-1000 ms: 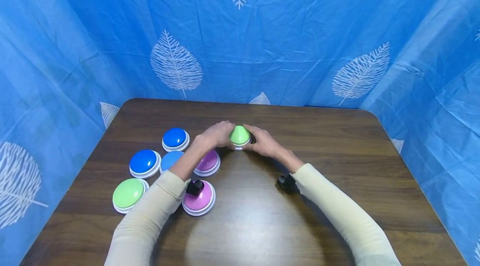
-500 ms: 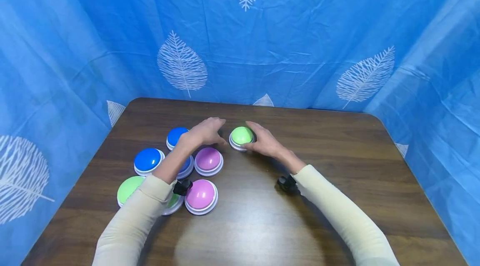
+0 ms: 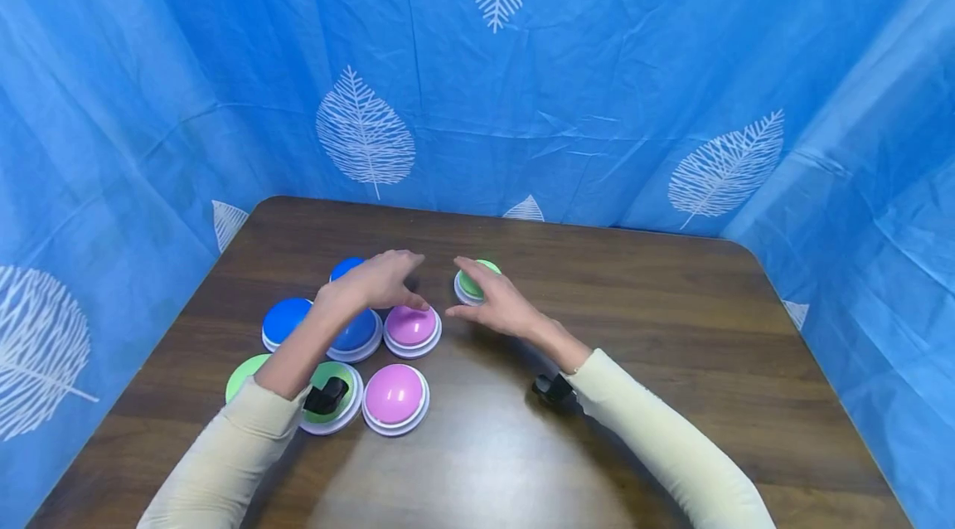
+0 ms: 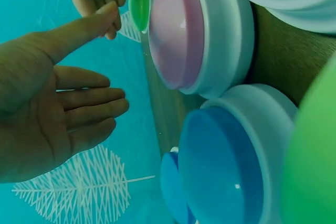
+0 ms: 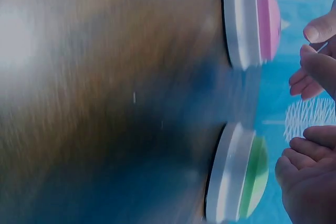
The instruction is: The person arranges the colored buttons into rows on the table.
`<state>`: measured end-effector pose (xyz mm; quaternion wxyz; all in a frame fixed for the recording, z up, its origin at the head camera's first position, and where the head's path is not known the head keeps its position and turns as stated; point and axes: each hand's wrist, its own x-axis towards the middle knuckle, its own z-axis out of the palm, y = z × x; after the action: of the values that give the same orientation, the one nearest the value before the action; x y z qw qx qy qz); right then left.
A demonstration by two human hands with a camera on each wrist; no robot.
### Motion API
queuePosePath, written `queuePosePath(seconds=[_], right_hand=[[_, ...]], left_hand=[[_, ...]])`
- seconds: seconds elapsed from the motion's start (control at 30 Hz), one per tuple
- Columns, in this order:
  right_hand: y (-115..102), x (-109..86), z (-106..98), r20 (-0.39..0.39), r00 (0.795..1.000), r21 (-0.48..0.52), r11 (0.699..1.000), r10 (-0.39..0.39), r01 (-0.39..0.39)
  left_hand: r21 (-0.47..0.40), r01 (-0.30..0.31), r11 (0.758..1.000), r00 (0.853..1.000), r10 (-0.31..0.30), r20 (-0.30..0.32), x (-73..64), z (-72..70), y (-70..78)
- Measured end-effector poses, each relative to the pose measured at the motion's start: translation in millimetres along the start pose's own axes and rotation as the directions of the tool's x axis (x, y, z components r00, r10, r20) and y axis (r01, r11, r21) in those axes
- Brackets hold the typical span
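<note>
My left hand [image 3: 373,280] hovers over the far pink dome button [image 3: 410,330], its thumb overlapping the pink top in the head view. Nothing is between its straight fingers; the left wrist view shows the open palm and the blue dome button [image 4: 220,166] below. My right hand [image 3: 492,301] is spread above a green dome button [image 3: 468,287] on a white base, partly covering it in the head view. From the right wrist, this green button [image 5: 257,177] stands on the table apart from the loosely bent right fingers [image 5: 304,156].
Several more dome buttons are grouped at the left: a near pink one [image 3: 395,395], blue ones [image 3: 285,320] and green ones [image 3: 244,376], some partly hidden by the left arm. A blue leaf-print curtain [image 3: 597,81] hangs behind the brown table [image 3: 671,330].
Both hands were around the green button; the left let go and moved left over the grouped buttons. The right hand has also let go and shifted slightly left and nearer. The green button stays put.
</note>
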<state>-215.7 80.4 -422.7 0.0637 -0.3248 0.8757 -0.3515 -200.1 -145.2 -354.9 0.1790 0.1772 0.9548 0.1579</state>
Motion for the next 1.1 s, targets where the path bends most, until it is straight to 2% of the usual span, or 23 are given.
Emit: queuePosePath(seconds=[0.23, 0.4, 0.73, 0.9, 1.1], right_hand=[[-14.9, -6.8, 10.9, 0.075, 0.994, 0.002, 0.996, -0.084, 0.084], [-16.6, -8.6, 19.4, 0.109, 0.988, 0.010, 0.994, -0.112, 0.112], [-19.5, -9.6, 32.2, 0.136, 0.981, 0.020, 0.990, -0.142, 0.141], [-19.3, -8.5, 37.7, 0.155, 0.981, 0.016, 0.993, -0.118, 0.117], [-19.0, -7.9, 42.7, 0.151, 0.983, 0.023, 0.994, -0.109, 0.106]], left_hand=[[0.001, -0.016, 1.000, 0.999, 0.016, 0.032, -23.2, 3.3, -3.2], [-0.017, -0.027, 0.999, 0.999, 0.028, 0.031, -32.5, 8.4, -9.0], [-0.057, -0.023, 0.998, 0.999, 0.025, 0.030, -35.0, 18.5, -16.4], [-0.068, -0.035, 0.997, 0.999, 0.037, 0.026, -33.8, 24.0, -17.4], [-0.037, -0.035, 0.999, 0.999, 0.035, 0.015, -32.6, 29.1, -17.6]])
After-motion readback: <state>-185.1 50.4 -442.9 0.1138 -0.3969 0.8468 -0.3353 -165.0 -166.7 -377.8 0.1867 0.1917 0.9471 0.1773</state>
